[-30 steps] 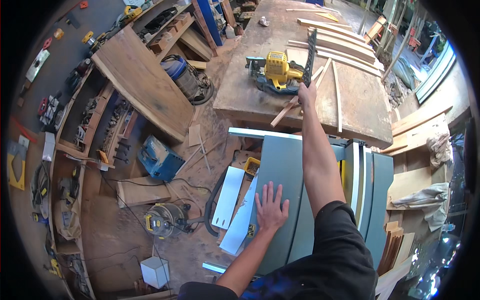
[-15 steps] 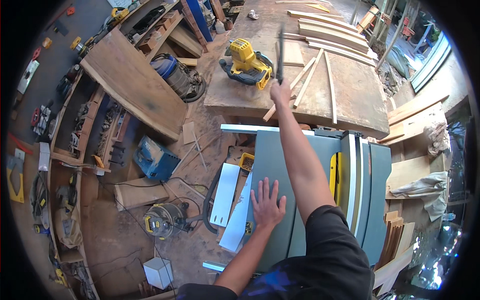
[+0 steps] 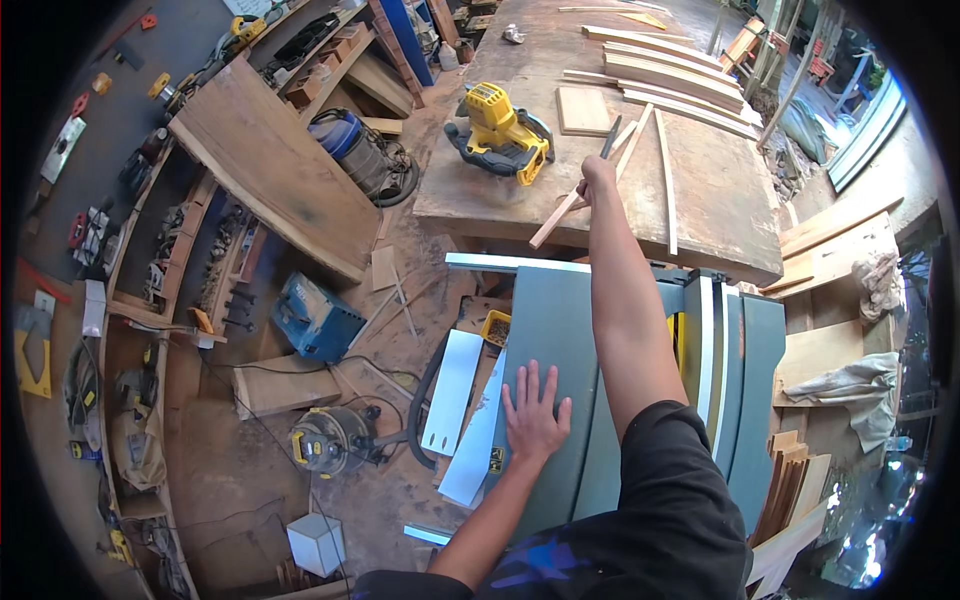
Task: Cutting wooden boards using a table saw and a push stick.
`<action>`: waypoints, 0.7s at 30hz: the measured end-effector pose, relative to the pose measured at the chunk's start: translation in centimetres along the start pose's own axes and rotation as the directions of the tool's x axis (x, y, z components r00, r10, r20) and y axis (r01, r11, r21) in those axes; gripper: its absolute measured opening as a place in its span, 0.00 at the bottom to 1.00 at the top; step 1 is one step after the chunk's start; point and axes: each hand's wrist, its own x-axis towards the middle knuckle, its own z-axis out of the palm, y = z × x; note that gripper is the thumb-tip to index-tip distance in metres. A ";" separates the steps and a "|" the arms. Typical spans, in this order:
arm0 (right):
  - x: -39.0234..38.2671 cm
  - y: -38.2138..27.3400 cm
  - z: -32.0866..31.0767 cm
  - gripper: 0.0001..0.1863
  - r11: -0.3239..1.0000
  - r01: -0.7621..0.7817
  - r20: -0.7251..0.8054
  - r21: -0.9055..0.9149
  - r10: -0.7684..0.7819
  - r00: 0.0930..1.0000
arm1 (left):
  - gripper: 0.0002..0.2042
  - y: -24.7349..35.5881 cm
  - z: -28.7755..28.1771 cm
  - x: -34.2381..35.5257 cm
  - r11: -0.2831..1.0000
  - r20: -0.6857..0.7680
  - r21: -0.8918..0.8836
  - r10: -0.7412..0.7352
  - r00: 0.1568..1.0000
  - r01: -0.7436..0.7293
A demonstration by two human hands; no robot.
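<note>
At the far edge of the grey saw table (image 3: 560, 330), the right hand (image 3: 597, 177) is stretched out at full arm's length over the wooden counter (image 3: 720, 200). It is closed in a fist round a thin dark stick or tool (image 3: 609, 137), whose upper end rises above the knuckles; what kind of tool it is cannot be told at this size. A slim strip of wood (image 3: 556, 220) runs slantwise just below that hand, its lower end overhanging the counter's near edge; whether the strip is also gripped or only lies under the hand cannot be told.

The left hand (image 3: 533, 413) is laid flat on the saw table, fingers spread, palm down, nothing held. It is judged to be bracing the body during the reach.

Just left of the right hand, a yellow power tool (image 3: 502, 132) sits on the counter. More long strips (image 3: 665, 80) and a small square board (image 3: 583, 110) lie beyond, well apart from the left hand.

Step in hand, as judged: something is being picked up from the counter across the saw table. A firm hold on the dark stick is called for next, and a careful draw back over the table, with the loose strips and the yellow tool left undisturbed.
</note>
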 end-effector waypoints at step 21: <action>2.1 -0.9 -17.2 0.22 0.786 0.096 -0.134 -0.610 -0.222 0.966 | 0.34 -0.2 -0.2 0.0 1.000 -0.057 0.001 -0.012 0.998 0.012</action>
